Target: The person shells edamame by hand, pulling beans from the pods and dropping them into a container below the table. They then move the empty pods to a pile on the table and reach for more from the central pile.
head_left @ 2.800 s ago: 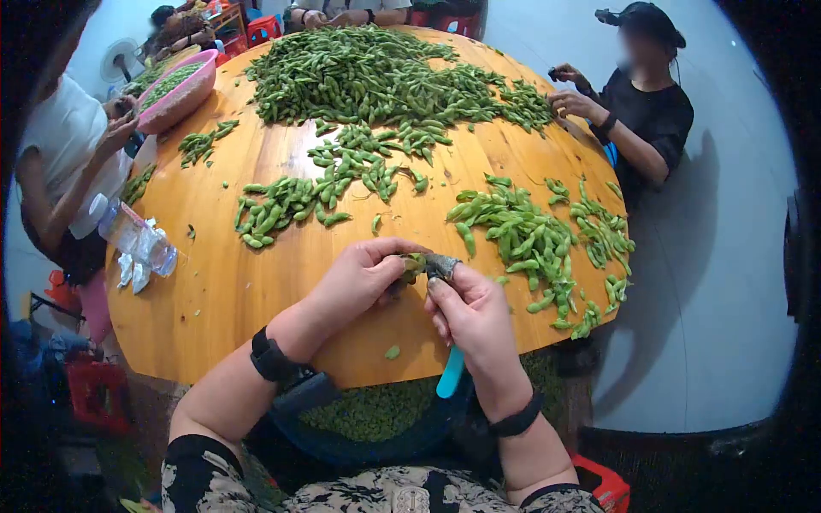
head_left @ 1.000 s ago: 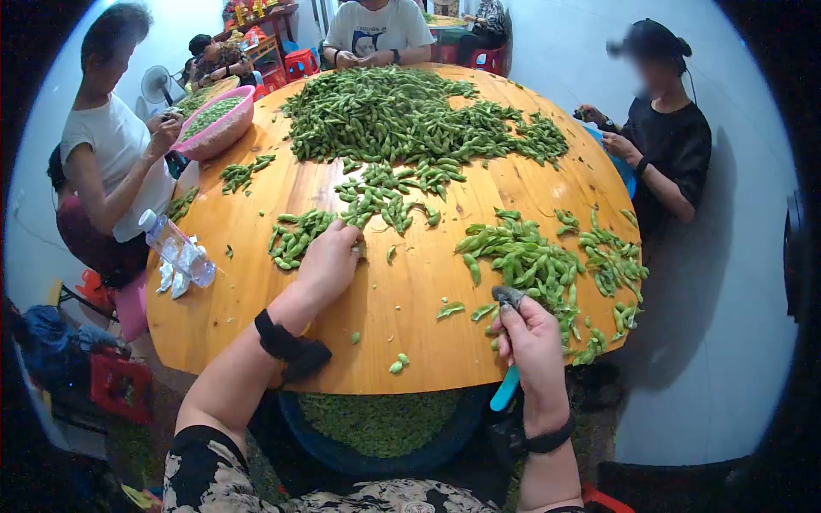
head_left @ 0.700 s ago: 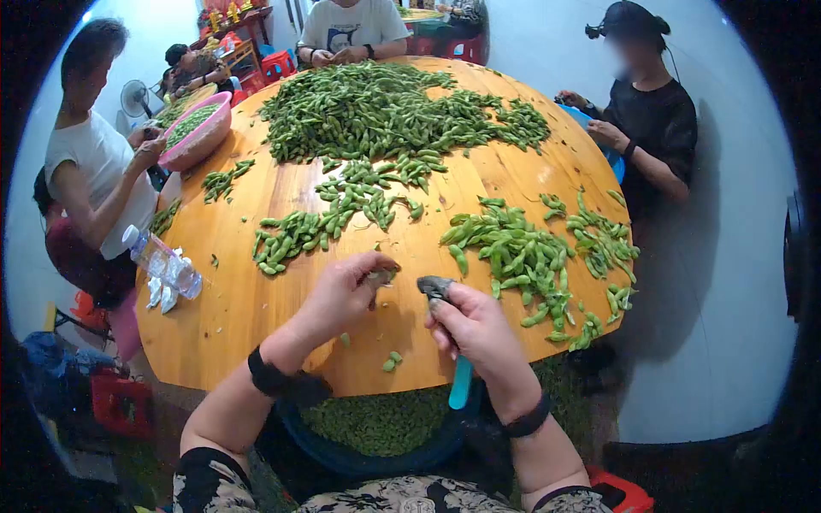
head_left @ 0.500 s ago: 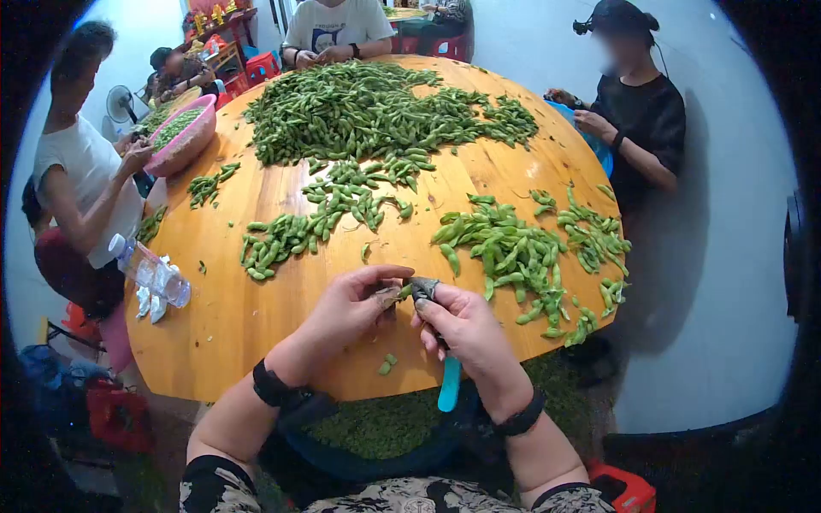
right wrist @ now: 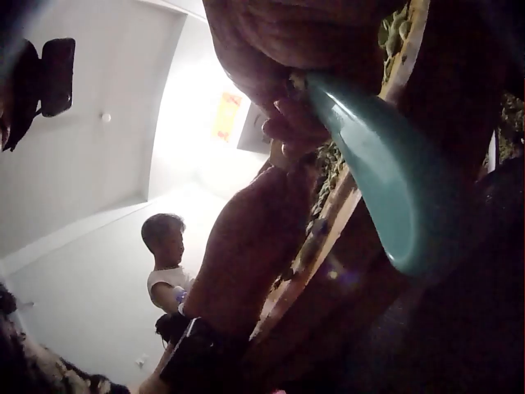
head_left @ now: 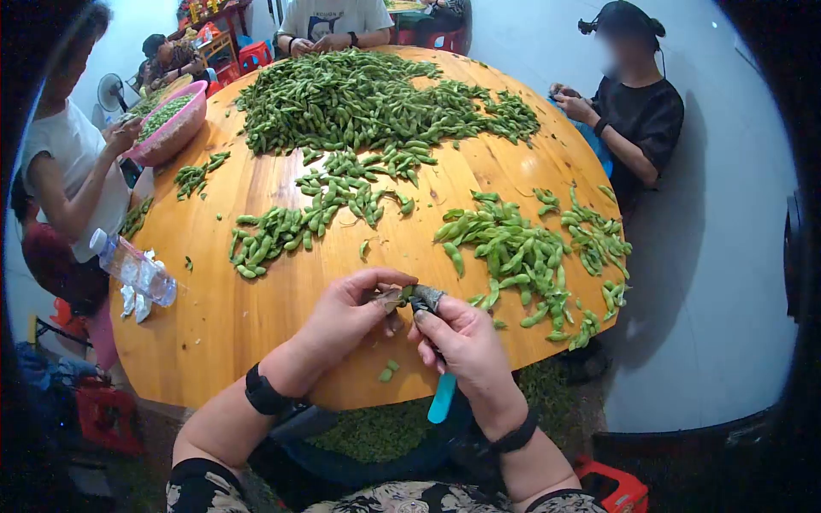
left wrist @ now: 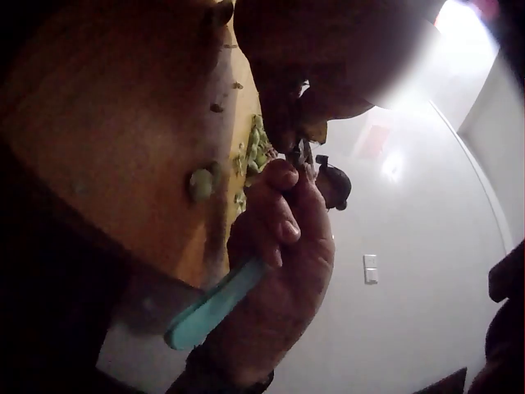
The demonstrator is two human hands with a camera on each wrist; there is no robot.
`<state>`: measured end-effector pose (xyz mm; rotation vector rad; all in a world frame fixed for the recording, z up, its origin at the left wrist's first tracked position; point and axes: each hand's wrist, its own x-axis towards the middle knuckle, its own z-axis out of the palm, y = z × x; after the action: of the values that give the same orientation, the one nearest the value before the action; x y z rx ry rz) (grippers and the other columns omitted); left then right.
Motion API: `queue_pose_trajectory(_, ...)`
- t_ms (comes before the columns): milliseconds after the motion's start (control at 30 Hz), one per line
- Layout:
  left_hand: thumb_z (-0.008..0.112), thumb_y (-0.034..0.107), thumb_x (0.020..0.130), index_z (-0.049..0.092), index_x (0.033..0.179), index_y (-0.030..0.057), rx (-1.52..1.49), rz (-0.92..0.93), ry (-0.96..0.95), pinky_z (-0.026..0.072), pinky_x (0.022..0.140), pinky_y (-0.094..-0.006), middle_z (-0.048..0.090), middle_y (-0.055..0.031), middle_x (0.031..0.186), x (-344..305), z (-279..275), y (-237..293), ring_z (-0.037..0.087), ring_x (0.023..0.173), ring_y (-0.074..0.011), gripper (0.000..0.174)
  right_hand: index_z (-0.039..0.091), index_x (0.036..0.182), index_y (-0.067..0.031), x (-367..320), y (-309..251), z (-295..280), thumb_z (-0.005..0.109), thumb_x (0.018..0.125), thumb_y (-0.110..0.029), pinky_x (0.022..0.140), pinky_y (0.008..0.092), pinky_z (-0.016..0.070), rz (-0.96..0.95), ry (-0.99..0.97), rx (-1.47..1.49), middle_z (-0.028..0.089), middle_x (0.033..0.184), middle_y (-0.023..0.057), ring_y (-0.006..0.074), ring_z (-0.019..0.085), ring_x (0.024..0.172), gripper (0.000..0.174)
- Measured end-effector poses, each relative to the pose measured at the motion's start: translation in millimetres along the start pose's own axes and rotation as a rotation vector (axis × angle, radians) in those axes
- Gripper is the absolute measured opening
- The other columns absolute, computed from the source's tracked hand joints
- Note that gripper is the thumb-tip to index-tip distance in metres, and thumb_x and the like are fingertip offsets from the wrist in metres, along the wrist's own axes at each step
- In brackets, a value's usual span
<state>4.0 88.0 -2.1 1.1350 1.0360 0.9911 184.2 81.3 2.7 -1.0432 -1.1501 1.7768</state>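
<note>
Near the table's front edge, my left hand [head_left: 342,312] pinches a green edamame pod [head_left: 393,299], partly hidden by the fingers. Right beside it, my right hand [head_left: 469,346] grips a tool whose rounded teal handle [head_left: 442,398] sticks out below the fist; its working end is hidden. A dark grey finger covering [head_left: 426,298] shows on the right hand, close against the pod. The handle [right wrist: 385,180] looms large in the right wrist view. A couple of shelled beans [head_left: 388,370] lie on the wood below the hands.
A big heap of pods [head_left: 359,98] covers the far side of the round wooden table [head_left: 214,342]. Smaller piles lie left [head_left: 274,235] and right [head_left: 513,244]. A plastic bottle [head_left: 132,267] lies at left. Below the edge stands a tub of beans [head_left: 368,436]. Other people sit around.
One second ago my left hand was at the left pile, apart from the right; it has come back to meet the right hand, with a pod between its fingers. The right hand has moved left.
</note>
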Motion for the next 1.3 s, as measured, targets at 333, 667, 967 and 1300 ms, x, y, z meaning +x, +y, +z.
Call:
queue_pose_trajectory(333, 0.057, 0.01, 0.092, 0.058, 0.118, 0.0028, -0.301, -0.116, -0.109, 0.0454, 0.065, -0.0192, 0.062, -0.0023, 0.098, 1.6, -11.8, -9.1, 0.054, 0.071, -0.0056, 0.027, 0.059, 0.098, -0.0051, 2.8, 1.4, 2.5, 0.051, 0.094, -0.012, 0.039, 0.0153, 0.0328, 0.014, -0.023, 0.105, 0.057, 0.069, -0.0034, 0.0003, 0.046, 0.046, 0.011)
queue_pose_trajectory(667, 0.053, 0.001, 0.089, 0.061, 0.113, 0.0026, 0.622, 0.394, 0.094, 0.0515, 0.072, -0.0278, 0.067, -0.0091, 0.092, -2.5, 5.5, -1.6, 0.065, 0.084, -0.0179, 0.025, 0.061, 0.091, -0.0049, 8.3, 4.2, 1.9, 0.053, 0.093, -0.012, 0.038, 0.016, 0.0327, -0.001, 0.005, 0.055, 0.057, 0.065, -0.0037, 0.001, 0.046, 0.045, 0.01)
queue_pose_trajectory(967, 0.056, 0.004, 0.088, 0.06, 0.107, 0.0003, 0.813, 0.52, 0.157, 0.0515, 0.066, -0.0327, 0.065, -0.0143, 0.088, -4.1, 8.1, -5.0, 0.066, 0.077, -0.0257, 0.019, 0.063, 0.095, -0.0043, 5.6, 3.2, 7.1, 0.053, 0.092, -0.009, 0.039, 0.016, 0.0325, -0.011, 0.032, 0.024, 0.057, 0.065, -0.0036, 0.0007, 0.047, 0.045, 0.011)
queue_pose_trajectory(1300, 0.049, 0.018, 0.096, 0.056, 0.11, 0.0024, -0.262, -0.098, -0.04, 0.0396, 0.05, -0.0167, 0.061, -0.0019, 0.083, 5.6, -8.9, -8.2, 0.051, 0.059, -0.0039, 0.023, 0.062, 0.105, -0.0046, 11.6, -0.1, -2.7, 0.053, 0.092, -0.012, 0.037, 0.0156, 0.0351, 0.055, -0.018, 0.09, 0.059, 0.068, -0.0025, 0.0009, 0.048, 0.045, 0.017)
